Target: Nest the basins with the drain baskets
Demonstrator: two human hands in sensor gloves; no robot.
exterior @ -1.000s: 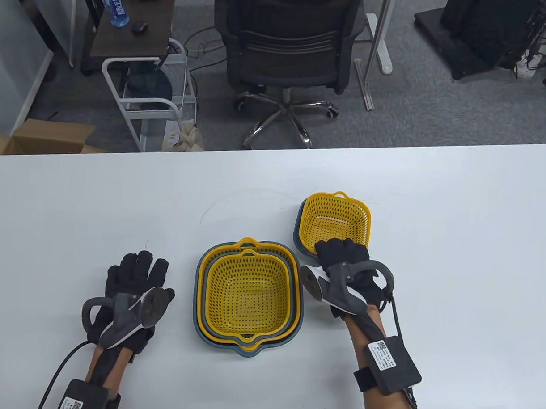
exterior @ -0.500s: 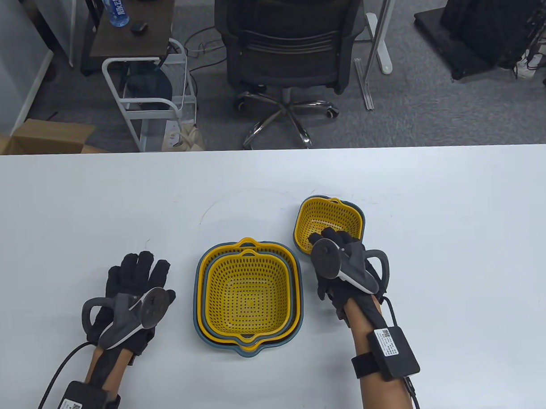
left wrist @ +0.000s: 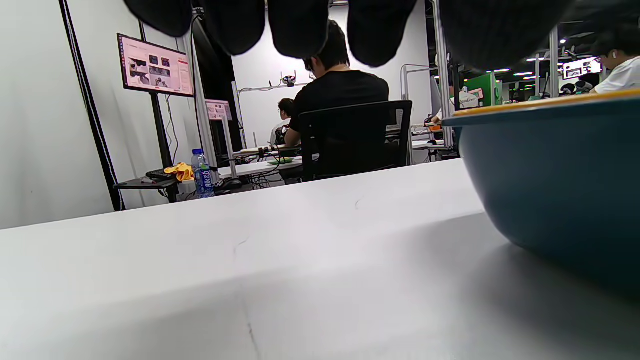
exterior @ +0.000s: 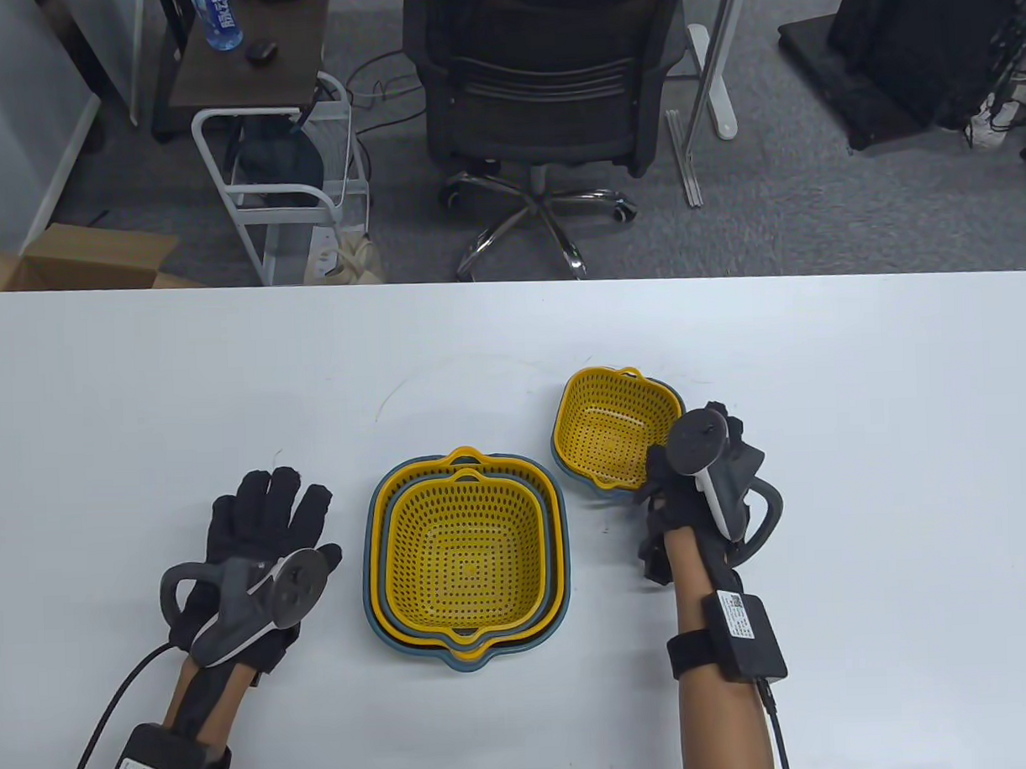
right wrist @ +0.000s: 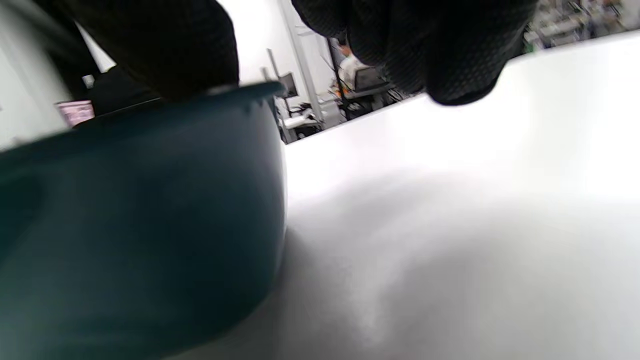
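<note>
A small yellow drain basket [exterior: 617, 427] sits inside a small blue basin [exterior: 671, 393] right of centre. My right hand [exterior: 663, 472] stands on its edge at that basin's near right corner. In the right wrist view the thumb [right wrist: 165, 45] lies at the basin's rim [right wrist: 150, 165] and the fingers [right wrist: 430, 45] hang clear of its wall. A larger stack [exterior: 467, 554] of blue basins and yellow baskets is nested at centre. My left hand [exterior: 266, 523] lies flat and open on the table, left of the stack. The stack's outer blue basin shows in the left wrist view [left wrist: 550, 175].
The white table [exterior: 227, 386] extends far and wide around the baskets. Beyond its far edge stand an office chair [exterior: 544, 72], a white wire cart [exterior: 279, 191] and a cardboard box [exterior: 80, 261].
The small basket, tilted up a second ago, now sits level in its basin. My right hand moved from its near edge to its right corner and turned on its side. My left hand shifted slightly right.
</note>
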